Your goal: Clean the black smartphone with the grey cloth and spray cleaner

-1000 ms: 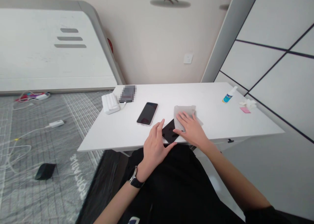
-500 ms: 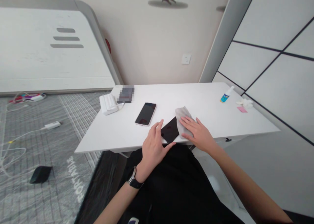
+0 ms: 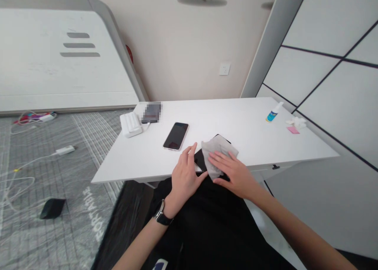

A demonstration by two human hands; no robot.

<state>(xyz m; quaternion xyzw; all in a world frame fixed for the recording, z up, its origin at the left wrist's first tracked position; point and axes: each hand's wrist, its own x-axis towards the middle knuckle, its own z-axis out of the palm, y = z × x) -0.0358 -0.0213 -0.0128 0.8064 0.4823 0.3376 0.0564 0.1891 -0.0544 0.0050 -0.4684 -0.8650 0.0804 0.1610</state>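
A black, glossy phone (image 3: 199, 159) lies slanted at the table's front edge, mostly hidden under a thin grey cloth (image 3: 211, 159). My left hand (image 3: 185, 171) is closed about the phone's left end, with the fingers at its far side and the thumb at its near side. My right hand (image 3: 232, 171) presses the cloth down on the phone, its fingers stretched over the material. Farther left, a second phone (image 3: 176, 136) in a pale case lies screen up, apart from both hands.
On the white table (image 3: 130, 163) stand a white box-like item (image 3: 130, 125) and a blurred dark device (image 3: 151, 113) at the back left. A small spray bottle (image 3: 274, 112), crumpled white tissue (image 3: 297, 122) and a pink slip (image 3: 293, 130) are at the right. Cables (image 3: 37, 161) lie on the floor.
My right hand has slid the cloth left and toward me across the phone. The phone's far corner now shows beyond the cloth. My left hand has stayed about where it was.
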